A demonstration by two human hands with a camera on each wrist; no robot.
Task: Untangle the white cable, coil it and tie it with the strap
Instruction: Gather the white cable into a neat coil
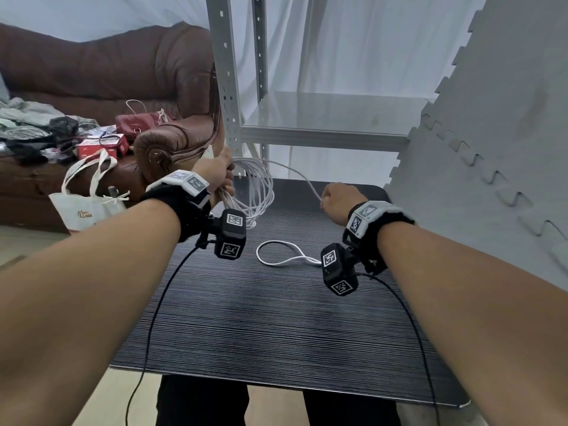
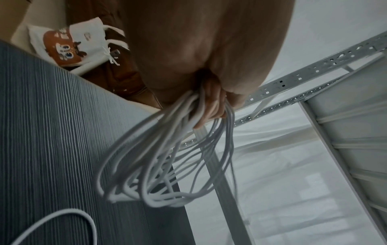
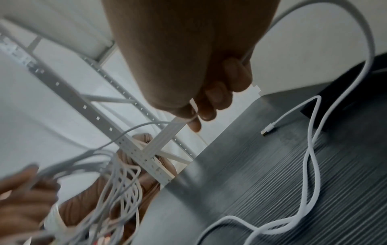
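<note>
My left hand (image 1: 219, 176) grips a bundle of several loops of the white cable (image 1: 256, 192) above the far left part of the black table (image 1: 276, 318); the loops (image 2: 167, 165) hang down from its curled fingers (image 2: 211, 106). One strand runs from the bundle to my right hand (image 1: 338, 201), which holds it in a closed fist (image 3: 209, 102). The free tail lies in a loop on the table (image 1: 276, 253) and ends in a USB plug (image 3: 268, 131). No strap can be made out.
A grey metal shelf rack (image 1: 307, 130) stands just behind the table. Grey foam mats (image 1: 491, 133) lean at the right. A brown sofa (image 1: 107, 72) with clutter and a white tote bag (image 1: 89, 198) is at the left.
</note>
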